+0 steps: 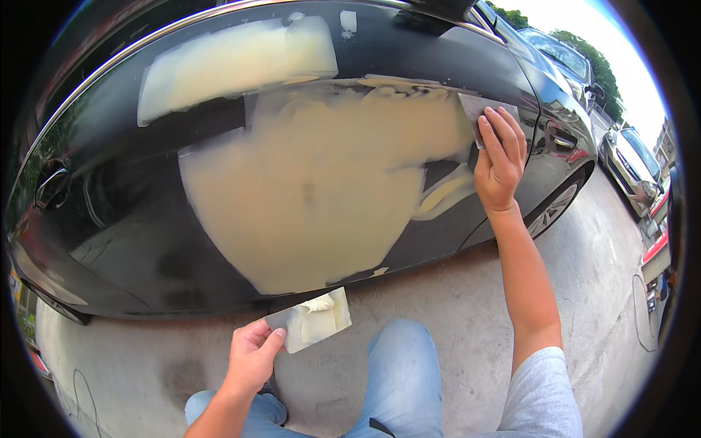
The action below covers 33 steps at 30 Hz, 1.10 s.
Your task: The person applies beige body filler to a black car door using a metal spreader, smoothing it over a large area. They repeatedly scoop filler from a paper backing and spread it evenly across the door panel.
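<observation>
A black car door (124, 241) stands before me, its middle coated with a wide patch of cream body filler (307, 190). A second filler patch (234, 66) lies higher on the left. My right hand (501, 157) grips a thin grey spreader (469, 109), its blade against the panel at the upper right end of the large patch. Low in front of the door, my left hand (252, 350) pinches a flat metal plate (314, 332) between thumb and fingers. A dollop of pale filler (318, 304) rests on that plate, apart from the door.
The car's front wheel (555, 212) shows at right, beside a door seam. My jeans-clad knee (403, 358) is bent close below the sill. Concrete ground (467, 314) runs under the car. Parked cars (631, 164) stand farther right. A thin cable (86, 409) lies at lower left.
</observation>
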{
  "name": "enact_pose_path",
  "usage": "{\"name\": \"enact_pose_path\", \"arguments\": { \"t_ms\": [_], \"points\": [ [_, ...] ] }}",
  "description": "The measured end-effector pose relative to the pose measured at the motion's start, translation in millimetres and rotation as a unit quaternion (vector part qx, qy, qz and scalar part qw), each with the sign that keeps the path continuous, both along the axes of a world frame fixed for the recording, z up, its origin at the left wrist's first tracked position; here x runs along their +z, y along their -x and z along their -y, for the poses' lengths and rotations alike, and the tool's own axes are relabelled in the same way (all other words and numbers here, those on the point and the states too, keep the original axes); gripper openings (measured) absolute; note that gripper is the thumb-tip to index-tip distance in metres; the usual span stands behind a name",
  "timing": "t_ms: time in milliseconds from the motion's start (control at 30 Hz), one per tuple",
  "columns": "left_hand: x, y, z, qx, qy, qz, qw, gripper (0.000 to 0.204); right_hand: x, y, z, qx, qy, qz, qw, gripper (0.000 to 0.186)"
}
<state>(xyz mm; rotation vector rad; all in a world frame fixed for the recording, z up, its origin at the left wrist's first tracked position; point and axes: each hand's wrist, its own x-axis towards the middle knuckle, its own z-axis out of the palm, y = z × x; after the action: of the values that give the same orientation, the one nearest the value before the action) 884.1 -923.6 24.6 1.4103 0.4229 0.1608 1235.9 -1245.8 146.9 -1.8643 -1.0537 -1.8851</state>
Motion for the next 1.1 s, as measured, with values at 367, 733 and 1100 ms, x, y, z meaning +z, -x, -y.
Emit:
{"name": "enact_pose_path", "arguments": {
  "t_ms": [367, 733, 1100],
  "points": [
    [-10, 7, -5, -0.026, -0.011, -0.005, 1.0, 0.021, -16, -11, -7, -0.005, 0.01, -0.022, 1.0, 0.04],
    [-2, 3, 2, -0.009, 0.005, -0.001, 1.0, 0.015, 0, 13, -1, 0.009, -0.001, -0.01, 1.0, 0.04],
    [-2, 3, 2, -0.007, 0.012, 0.005, 1.0, 0.011, -6, 2, -7, 0.021, 0.026, -0.045, 0.998, 0.042]
  ]
}}
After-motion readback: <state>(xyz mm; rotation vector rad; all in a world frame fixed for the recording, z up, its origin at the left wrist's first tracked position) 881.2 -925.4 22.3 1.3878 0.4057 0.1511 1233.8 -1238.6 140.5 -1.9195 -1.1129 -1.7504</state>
